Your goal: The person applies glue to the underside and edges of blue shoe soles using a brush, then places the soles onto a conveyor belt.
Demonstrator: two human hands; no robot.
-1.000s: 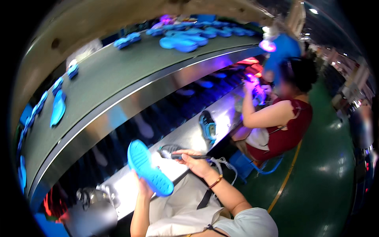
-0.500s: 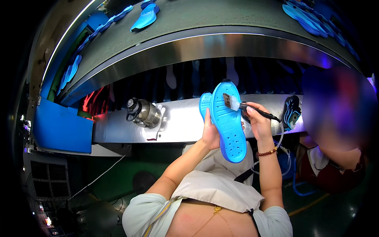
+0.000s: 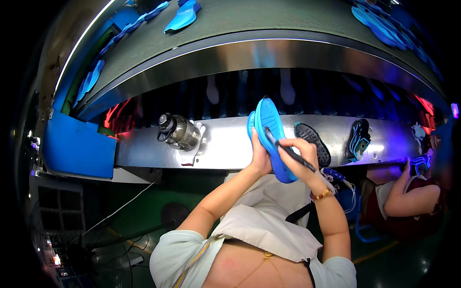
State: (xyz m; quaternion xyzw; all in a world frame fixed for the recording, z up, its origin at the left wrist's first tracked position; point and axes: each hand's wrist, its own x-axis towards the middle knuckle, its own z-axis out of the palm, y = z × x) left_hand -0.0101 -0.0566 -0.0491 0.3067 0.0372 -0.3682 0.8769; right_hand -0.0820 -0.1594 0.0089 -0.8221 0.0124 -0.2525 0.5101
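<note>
My left hand is closed around a pair of bright blue shoe soles, held up over the bench edge. The front sole is tilted with its grooved, hole-dotted face partly turned away. Behind it on the left peeks the second sole. My right hand grips a dark-handled brush against the front sole; its bristle end is hard to make out. Just right of my right hand, a black perforated sole lies on the bench.
The metal bench carries a dark bottle, a white glove and a black-and-blue shoe. Beyond, a conveyor belt bears blue soles. At the right sits another person, hands near a blue-lit object.
The front sole has turned more edge-on and dropped slightly. My right hand has moved left and lower with the brush. The black sole and the other person's arms now show.
</note>
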